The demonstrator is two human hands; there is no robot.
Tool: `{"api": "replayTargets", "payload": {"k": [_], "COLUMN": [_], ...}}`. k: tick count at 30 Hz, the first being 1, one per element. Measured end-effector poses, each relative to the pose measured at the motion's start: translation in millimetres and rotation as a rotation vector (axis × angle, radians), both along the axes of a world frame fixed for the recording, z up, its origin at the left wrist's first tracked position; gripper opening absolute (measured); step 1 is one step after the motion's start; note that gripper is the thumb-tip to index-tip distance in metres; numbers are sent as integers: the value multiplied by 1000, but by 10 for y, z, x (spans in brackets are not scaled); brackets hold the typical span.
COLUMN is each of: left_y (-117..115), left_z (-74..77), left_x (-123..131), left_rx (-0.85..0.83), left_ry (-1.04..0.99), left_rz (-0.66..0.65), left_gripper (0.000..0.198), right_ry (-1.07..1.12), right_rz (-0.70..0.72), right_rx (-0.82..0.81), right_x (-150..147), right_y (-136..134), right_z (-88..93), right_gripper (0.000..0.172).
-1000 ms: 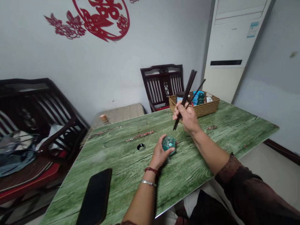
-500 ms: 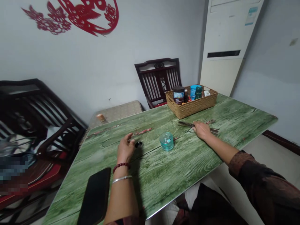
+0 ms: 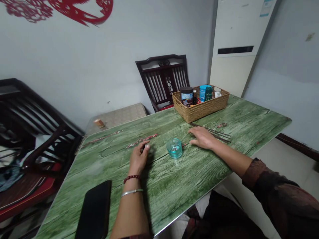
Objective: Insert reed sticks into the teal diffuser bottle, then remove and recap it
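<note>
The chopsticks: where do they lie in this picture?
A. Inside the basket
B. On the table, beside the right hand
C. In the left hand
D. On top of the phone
B. The chopsticks lie flat on the table, beside the right hand and in front of the basket.

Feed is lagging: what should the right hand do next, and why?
Likely move the right hand onto the teal jar: the open hand rests beside it, the chopsticks lie flat behind it, and the left hand is curled over a small black thing.
</note>
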State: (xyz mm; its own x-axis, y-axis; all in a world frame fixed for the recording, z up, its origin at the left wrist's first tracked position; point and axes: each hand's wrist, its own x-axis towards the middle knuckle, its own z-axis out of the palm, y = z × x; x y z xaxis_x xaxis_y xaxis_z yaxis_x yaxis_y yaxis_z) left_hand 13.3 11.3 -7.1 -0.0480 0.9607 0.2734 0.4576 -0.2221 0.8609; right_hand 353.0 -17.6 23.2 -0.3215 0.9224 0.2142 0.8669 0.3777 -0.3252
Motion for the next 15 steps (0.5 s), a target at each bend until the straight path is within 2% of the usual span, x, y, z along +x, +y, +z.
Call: {"api": "replayTargets", "payload": {"k": [2,4,6,9,15], "left_y": [-48,-106,-155,-198,-236], "left_z": [50,102,153,213,262], "left_x": [93,180,238,263,248], "left_rx": [-29,-57,-77,-112,-165], "left_ry": [-308,-534,-694,-819,-827], "left_rz": [-51,-87,-127,-174,-268], "left_gripper": [43,47,49,55,56], "right_ry": [211,396,523,609,650], "right_rz": [197,276,260,224,156], "right_rx": [-174,-303,-340,-335,-281], "right_x": [-211,-420,-608,-841,-1172], "right_y": [26,73,123,173,144], "right_z": [-64,-158,-236,-281,-323], "right_gripper": [77,94,92,82,79]}}
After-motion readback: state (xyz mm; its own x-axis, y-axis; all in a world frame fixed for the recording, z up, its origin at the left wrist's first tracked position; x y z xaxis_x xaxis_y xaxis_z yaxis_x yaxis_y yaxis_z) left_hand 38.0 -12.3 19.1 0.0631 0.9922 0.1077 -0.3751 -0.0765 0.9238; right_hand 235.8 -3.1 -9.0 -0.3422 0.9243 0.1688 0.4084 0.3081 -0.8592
